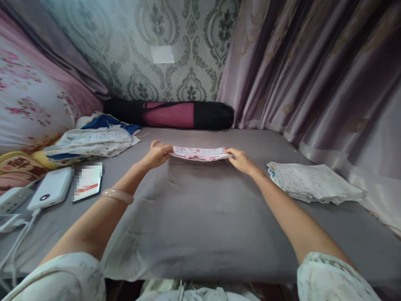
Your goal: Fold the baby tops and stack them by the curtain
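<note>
A folded pink-and-white patterned cloth (200, 154) is stretched level between my two hands over the middle of the grey sheet. My left hand (159, 154) pinches its left end, fingers closed on the edge. At the opposite end, my right hand (238, 159) grips the other edge between thumb and fingers. Small red and pink prints show on the cloth's upper face. Whether its underside touches the sheet I cannot tell.
On the right lies a stack of folded white printed cloth (313, 182). To the left are a loose pile of clothes (94, 140), a phone (87, 182), a white power bank (50, 188) and a power strip (14, 200) with cables. A black-and-maroon roll bag (169, 115) lines the wall.
</note>
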### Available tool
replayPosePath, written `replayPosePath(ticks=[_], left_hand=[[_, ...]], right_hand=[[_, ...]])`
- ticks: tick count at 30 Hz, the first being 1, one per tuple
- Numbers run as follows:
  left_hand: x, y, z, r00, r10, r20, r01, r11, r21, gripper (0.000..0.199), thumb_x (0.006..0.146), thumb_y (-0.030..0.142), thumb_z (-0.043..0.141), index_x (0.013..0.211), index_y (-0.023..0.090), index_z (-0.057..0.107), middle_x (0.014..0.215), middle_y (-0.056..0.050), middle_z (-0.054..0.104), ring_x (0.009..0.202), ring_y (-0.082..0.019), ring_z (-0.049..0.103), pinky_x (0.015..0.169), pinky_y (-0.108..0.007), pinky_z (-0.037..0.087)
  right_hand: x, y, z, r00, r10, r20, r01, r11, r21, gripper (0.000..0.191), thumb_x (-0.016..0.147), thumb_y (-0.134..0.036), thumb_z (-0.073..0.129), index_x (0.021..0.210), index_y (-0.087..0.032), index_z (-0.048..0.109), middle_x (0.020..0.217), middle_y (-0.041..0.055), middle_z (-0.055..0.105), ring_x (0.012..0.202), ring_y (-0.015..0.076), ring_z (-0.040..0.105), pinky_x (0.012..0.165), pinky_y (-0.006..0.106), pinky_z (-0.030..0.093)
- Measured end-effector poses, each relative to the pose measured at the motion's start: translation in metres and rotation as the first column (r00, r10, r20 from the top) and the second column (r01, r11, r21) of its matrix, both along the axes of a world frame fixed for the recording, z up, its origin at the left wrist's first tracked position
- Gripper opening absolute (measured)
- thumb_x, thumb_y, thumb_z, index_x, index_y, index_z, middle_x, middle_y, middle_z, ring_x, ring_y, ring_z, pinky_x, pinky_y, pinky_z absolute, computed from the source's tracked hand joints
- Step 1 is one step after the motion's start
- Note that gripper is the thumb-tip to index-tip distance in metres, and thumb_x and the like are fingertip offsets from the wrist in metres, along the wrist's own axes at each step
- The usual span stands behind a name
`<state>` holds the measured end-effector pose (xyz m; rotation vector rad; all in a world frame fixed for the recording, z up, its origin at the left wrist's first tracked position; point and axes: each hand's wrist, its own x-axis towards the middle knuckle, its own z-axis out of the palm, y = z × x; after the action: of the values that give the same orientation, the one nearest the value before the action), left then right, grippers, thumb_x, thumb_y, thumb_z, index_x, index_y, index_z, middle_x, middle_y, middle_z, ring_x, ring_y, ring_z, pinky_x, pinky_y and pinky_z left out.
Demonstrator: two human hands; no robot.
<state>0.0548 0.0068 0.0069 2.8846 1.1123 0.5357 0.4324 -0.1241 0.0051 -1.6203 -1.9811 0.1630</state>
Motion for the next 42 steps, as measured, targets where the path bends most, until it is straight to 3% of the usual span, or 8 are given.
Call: replayPosePath(ticks=[12, 17, 22, 28, 32, 35, 38, 42], left_hand=[[-0.01, -0.027, -0.029, 0.993, -0.039, -0.114, 0.026, 0.994, -0.109, 0.043, 0.074, 0.01, 0.04, 0.11, 0.025, 0.057, 0.111, -0.005, 0.072, 0.109, -0.019, 0.063, 0.115, -0.05, 0.016], [-0.016, -0.032, -0.04, 0.992, -0.04, -0.116, 0.025, 0.991, -0.13, 0.052, 0.07, 0.01, 0.04, 0.115, 0.026, 0.058, 0.127, -0.005, 0.065, 0.118, -0.021, 0.058, 0.115, -0.051, 0.013], [-0.012, -0.039, -0.029, 0.993, 0.01, -0.116, -0.028, 0.987, -0.158, 0.04, 0.075, 0.019, 0.044, 0.11, 0.026, 0.064, 0.122, -0.007, 0.068, 0.116, -0.024, 0.058, 0.114, -0.051, 0.016], [0.029, -0.037, -0.015, 0.987, 0.148, -0.058, -0.153, 0.983, -0.105, 0.035, 0.093, 0.034, 0.037, 0.11, 0.021, 0.064, 0.109, -0.01, 0.072, 0.107, -0.024, 0.063, 0.108, -0.047, 0.026], [0.075, -0.032, -0.018, 0.992, 0.12, -0.045, -0.125, 0.981, -0.146, 0.04, 0.094, 0.024, 0.035, 0.13, 0.02, 0.053, 0.133, -0.012, 0.06, 0.125, -0.025, 0.053, 0.108, -0.046, 0.029], [0.104, -0.032, -0.026, 0.992, 0.115, -0.046, -0.121, 0.978, -0.171, 0.045, 0.094, 0.019, 0.033, 0.136, 0.02, 0.048, 0.143, -0.013, 0.051, 0.134, -0.024, 0.044, 0.109, -0.044, 0.03], [0.119, -0.036, -0.035, 0.983, 0.168, -0.081, -0.179, 0.97, -0.163, 0.047, 0.098, 0.03, 0.03, 0.142, 0.022, 0.045, 0.15, -0.013, 0.044, 0.141, -0.029, 0.033, 0.115, -0.051, 0.021], [0.122, -0.044, -0.042, 0.968, 0.19, -0.166, -0.221, 0.956, -0.195, 0.056, 0.099, 0.044, 0.023, 0.149, 0.022, 0.037, 0.157, -0.014, 0.032, 0.146, -0.035, 0.022, 0.116, -0.057, 0.013]], right_hand=[[-0.006, -0.028, -0.037, 0.971, 0.097, 0.218, -0.089, 0.995, -0.045, 0.04, 0.087, -0.006, 0.043, 0.118, -0.021, 0.062, 0.117, 0.008, 0.065, 0.109, 0.0218, 0.055, 0.095, 0.035, 0.04], [-0.013, -0.041, -0.034, 0.932, 0.128, 0.339, -0.109, 0.991, -0.074, 0.057, 0.084, 0.002, 0.036, 0.129, -0.025, 0.06, 0.122, 0.008, 0.061, 0.109, 0.0212, 0.052, 0.097, 0.035, 0.038], [-0.022, -0.042, -0.02, 0.915, 0.128, 0.382, -0.091, 0.989, -0.114, 0.052, 0.083, 0.002, 0.039, 0.116, -0.025, 0.07, 0.112, 0.0083, 0.066, 0.102, 0.0213, 0.054, 0.095, 0.034, 0.037], [-0.051, -0.01, -0.001, 0.935, 0.012, 0.355, 0.041, 0.989, -0.143, 0.034, 0.083, -0.004, 0.044, 0.085, -0.02, 0.074, 0.101, 0.0077, 0.07, 0.103, 0.0224, 0.057, 0.093, 0.034, 0.039], [-0.078, 0.025, -0.007, 0.964, -0.046, 0.262, 0.073, 0.993, -0.091, 0.041, 0.089, -0.01, 0.039, 0.118, -0.021, 0.066, 0.128, 0.0087, 0.063, 0.121, 0.0235, 0.052, 0.105, 0.038, 0.035], [-0.096, 0.043, -0.018, 0.961, -0.096, 0.258, 0.139, 0.978, -0.153, 0.046, 0.097, -0.023, 0.033, 0.14, -0.019, 0.049, 0.151, 0.0109, 0.042, 0.141, 0.0291, 0.031, 0.115, 0.052, 0.02], [-0.105, 0.05, -0.029, 0.955, -0.112, 0.275, 0.176, 0.959, -0.22, 0.052, 0.099, -0.031, 0.03, 0.149, -0.018, 0.037, 0.159, 0.0109, 0.026, 0.147, 0.033, 0.015, 0.116, 0.06, 0.007], [-0.108, 0.048, -0.039, 0.951, -0.121, 0.284, 0.2, 0.943, -0.267, 0.055, 0.098, -0.031, 0.03, 0.153, -0.029, 0.029, 0.162, 0.0067, 0.019, 0.147, 0.0368, 0.01, 0.114, 0.064, 0.006]])
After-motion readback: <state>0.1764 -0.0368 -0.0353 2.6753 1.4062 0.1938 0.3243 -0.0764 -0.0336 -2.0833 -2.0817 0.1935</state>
